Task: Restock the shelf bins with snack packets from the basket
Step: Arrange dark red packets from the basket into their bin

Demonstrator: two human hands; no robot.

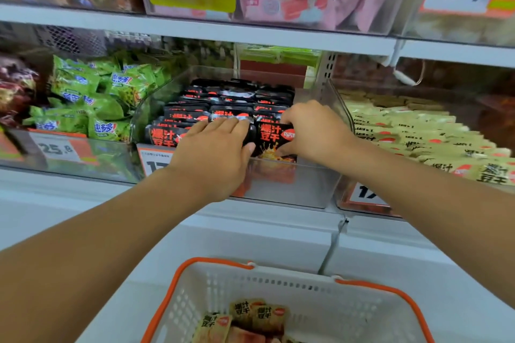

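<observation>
Glossy black packets [274,142] printed in red stand upright in the clear plastic bin [289,189], left hand [214,153] flat on them, right hand [312,131] seemingly pinching one.

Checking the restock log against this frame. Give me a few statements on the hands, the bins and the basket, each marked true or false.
1. The right hand pinches a black packet at the front of the clear middle bin. True.
2. The left hand holds a green packet. False: it lies flat on the black packets, fingers straight.
3. The basket is white with an orange rim. True.
4. The basket holds black packets. False: the packets in it are beige, like the ones in the bin to the right.
5. Green packets fill the bin to the left. True.
</observation>
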